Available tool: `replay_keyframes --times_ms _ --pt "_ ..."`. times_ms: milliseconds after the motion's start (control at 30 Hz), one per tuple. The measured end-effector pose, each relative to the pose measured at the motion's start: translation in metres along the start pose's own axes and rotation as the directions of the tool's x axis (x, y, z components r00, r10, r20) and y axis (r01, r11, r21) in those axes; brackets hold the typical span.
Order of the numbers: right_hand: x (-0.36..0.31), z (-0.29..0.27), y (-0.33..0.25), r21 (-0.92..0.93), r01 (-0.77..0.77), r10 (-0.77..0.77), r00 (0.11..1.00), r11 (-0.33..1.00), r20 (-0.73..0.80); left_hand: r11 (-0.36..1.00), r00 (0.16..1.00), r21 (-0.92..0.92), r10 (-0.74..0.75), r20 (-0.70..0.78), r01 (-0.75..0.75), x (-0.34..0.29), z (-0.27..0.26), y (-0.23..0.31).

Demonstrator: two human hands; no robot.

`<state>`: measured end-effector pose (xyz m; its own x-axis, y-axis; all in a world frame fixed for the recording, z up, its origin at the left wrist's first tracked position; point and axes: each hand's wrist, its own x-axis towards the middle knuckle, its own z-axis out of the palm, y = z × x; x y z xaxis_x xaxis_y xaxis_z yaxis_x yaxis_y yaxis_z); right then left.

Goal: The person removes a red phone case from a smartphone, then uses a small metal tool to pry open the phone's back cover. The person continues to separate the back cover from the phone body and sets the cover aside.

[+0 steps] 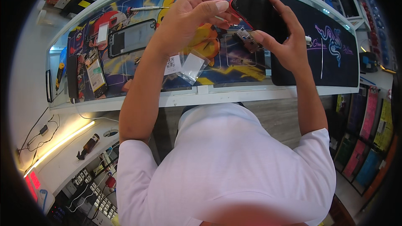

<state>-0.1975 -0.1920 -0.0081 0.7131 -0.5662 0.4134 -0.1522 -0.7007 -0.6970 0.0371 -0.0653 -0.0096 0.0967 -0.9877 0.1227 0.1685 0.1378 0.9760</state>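
Small clear packets (192,66) lie near the counter's (234,93) front edge. Above mid-counter, right hand (284,37) grips the red-edged phone (257,10) from its right side; left hand (192,12) fingers (220,5) pinch its left edge. Back panel (132,37) lies far left.

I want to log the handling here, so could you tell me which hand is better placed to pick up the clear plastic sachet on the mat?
Probably the left hand: the clear plastic sachet lies below it, while the right hand cradles the red-edged black smartphone.
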Motion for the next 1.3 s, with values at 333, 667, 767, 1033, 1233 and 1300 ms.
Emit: replay_keyframes --times_ms 333,667,767,1033,1233,1300 --pt "0.0 -0.004 -0.024 -0.123 0.033 -0.037 0.999 0.992 -0.033 0.994 0.994 -0.034 0.102 -0.033 -0.104 0.0 0.008 -0.002" --pt "0.018 -0.014 -0.057 -0.245 0.184 -0.205 0.977 0.952 -0.064 0.976 0.963 0.005 0.217 -0.158 -0.219 0.006 0.029 0.025" --pt "0.024 -0.018 -0.071 -0.284 0.139 -0.166 0.983 0.949 -0.073 0.989 0.972 -0.038 0.133 -0.194 -0.143 0.005 0.034 0.037" --pt "0.041 -0.024 -0.085 -0.265 0.117 -0.142 0.987 0.957 -0.078 0.949 0.946 -0.187 0.203 -0.254 -0.254 0.002 0.044 0.051" --pt "0.037 -0.022 -0.07 -0.185 0.043 -0.057 0.996 0.982 -0.07 0.955 0.894 0.003 0.278 -0.351 -0.296 -0.005 0.043 0.052" --pt "0.035 -0.019 -0.066 -0.151 0.017 -0.028 0.997 0.988 -0.07 0.903 0.838 0.275 0.415 -0.354 -0.33 -0.007 0.037 0.047"
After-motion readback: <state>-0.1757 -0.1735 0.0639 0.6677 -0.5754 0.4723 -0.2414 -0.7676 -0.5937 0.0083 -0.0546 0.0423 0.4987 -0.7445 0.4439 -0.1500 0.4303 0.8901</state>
